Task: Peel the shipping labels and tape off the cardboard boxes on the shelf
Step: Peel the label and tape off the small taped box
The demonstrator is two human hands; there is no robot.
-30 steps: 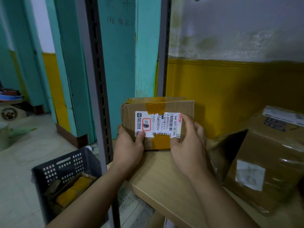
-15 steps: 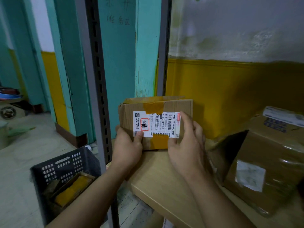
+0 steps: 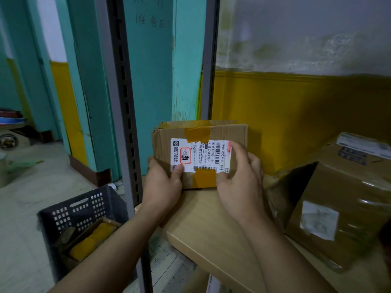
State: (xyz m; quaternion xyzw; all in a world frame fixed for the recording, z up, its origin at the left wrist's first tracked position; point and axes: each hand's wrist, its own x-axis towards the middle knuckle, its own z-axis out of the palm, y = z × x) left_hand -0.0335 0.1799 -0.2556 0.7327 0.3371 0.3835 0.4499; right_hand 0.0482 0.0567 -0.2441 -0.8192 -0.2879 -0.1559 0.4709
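Barely started, I'd say. On the shelf (image 3: 211, 240) the big box (image 3: 349, 197) on the right has its labels and tape on, untouched. The small box (image 3: 163, 144) sits at the shelf's left end. The left hand (image 3: 163, 187) and right hand (image 3: 241, 187) grip its two ends, thumbs on the label (image 3: 201, 155), which looks fully stuck down, orange tape (image 3: 197, 134) too

brown cardboard box (image 3: 237, 134), white barcoded label (image 3: 201, 154), orange tape (image 3: 197, 134), dark perforated crate (image 3: 80, 210), yellow-and-teal wall (image 3: 296, 113)
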